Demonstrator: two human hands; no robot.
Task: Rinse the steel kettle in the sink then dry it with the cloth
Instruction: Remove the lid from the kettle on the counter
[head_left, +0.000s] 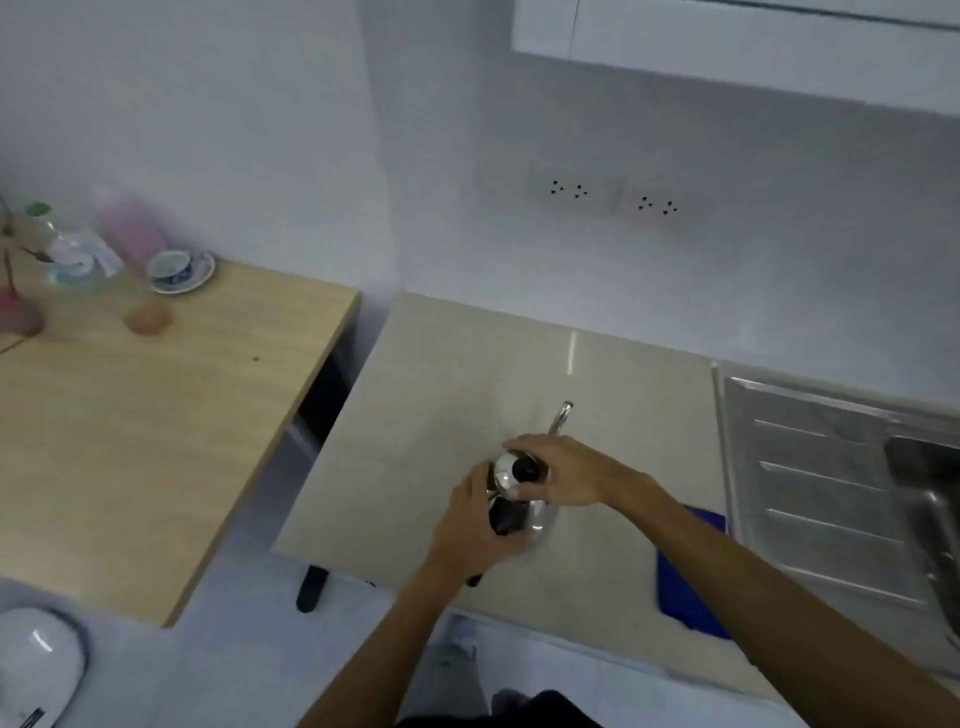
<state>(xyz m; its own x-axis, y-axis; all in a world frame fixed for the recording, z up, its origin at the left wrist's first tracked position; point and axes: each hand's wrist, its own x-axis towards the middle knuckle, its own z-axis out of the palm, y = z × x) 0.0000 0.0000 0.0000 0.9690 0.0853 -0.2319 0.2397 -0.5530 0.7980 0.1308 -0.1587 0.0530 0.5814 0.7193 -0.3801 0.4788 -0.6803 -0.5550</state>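
Note:
A small steel kettle (535, 512) with a thin curved spout (560, 418) and a black lid knob stands on the beige counter (441, 395). My left hand (475, 525) grips its black handle at the near side. My right hand (563, 470) lies over the lid, fingers around the knob. A blue cloth (685, 582) lies on the counter's near right edge, partly hidden under my right forearm. The steel sink (924, 499) with its ribbed drainer (821, 488) is at the far right, cut off by the frame.
A wooden table (130, 441) stands to the left with a cup on a saucer (179, 270), bottles and a glass at its back. Wall sockets (613, 197) sit above the counter. A white appliance (36, 665) is at the bottom left.

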